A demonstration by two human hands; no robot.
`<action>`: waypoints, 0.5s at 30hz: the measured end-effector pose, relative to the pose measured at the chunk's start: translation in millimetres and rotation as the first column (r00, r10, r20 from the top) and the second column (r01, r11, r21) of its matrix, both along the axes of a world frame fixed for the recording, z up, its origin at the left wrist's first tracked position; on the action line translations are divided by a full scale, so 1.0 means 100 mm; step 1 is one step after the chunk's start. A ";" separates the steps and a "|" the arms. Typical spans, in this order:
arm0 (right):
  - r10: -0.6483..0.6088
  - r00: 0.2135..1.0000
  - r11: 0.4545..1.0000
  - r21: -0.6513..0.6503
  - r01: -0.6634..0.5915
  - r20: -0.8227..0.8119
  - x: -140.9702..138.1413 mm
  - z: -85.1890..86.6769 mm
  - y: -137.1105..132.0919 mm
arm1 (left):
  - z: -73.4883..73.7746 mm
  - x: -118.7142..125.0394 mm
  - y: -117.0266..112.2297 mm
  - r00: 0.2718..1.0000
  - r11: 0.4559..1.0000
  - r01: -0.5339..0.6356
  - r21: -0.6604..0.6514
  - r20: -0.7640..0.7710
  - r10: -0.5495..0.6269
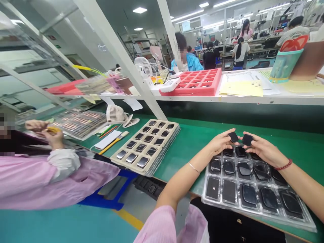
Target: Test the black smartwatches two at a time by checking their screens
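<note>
My left hand point(222, 141) pinches a small black square piece with rounded corners point(233, 137), like a watch screen, between thumb and fingers. A matching black square piece point(247, 139) is gripped by my right hand point(263, 146), which wears a red bead bracelet. Both pieces are held close together, slightly apart, over the far edge of a clear plastic tray point(206, 199). Most pockets of this tray hold dark, glossy square pieces point(249, 194); two front-left pockets show flat dark inserts point(229, 191). The fingers partly cover the back row.
Left on the green bench stands a stack of beige trays point(121, 148) with similar pieces. Beyond are a brush point(113, 143), a white fan point(115, 113) and more trays point(81, 123). A co-worker's hands point(52, 133) work at far left. Overhead, a shelf point(243, 98) carries a red tray point(217, 82).
</note>
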State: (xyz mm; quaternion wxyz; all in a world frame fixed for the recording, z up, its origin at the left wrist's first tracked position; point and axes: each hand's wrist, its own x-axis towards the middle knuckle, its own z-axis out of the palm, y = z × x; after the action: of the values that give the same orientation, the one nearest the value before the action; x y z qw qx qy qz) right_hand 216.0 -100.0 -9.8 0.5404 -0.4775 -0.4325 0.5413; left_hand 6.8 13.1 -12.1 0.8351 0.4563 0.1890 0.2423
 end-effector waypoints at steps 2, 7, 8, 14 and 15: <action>-0.003 1.000 1.000 -0.018 0.003 -0.003 -0.02 0.02 -0.05 | -0.01 -0.04 -0.03 1.000 1.000 0.000 0.025 -0.013 0.000; -0.007 1.000 0.999 -0.047 0.007 -0.018 -0.06 0.08 -0.04 | -0.01 -0.03 -0.06 0.995 0.993 0.005 0.118 -0.095 0.006; -0.001 1.000 0.998 -0.055 0.000 -0.028 -0.06 0.08 -0.04 | -0.01 -0.02 -0.07 0.994 0.990 0.006 0.138 -0.112 0.010; -0.023 1.000 0.996 -0.090 0.022 -0.010 -0.09 0.01 -0.03 | -0.03 -0.02 -0.14 0.983 0.949 -0.040 0.312 -0.160 0.094; -0.034 0.999 0.996 -0.087 0.035 0.016 -0.10 0.00 -0.03 | -0.03 -0.02 -0.15 0.979 0.938 -0.048 0.344 -0.172 0.113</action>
State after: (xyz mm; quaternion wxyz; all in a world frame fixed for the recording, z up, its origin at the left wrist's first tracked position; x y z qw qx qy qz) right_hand 206.3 -103.1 -9.7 0.5250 -0.5121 -0.4042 0.5466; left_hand 5.2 -1.9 -15.6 0.7122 0.6054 0.2416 0.2608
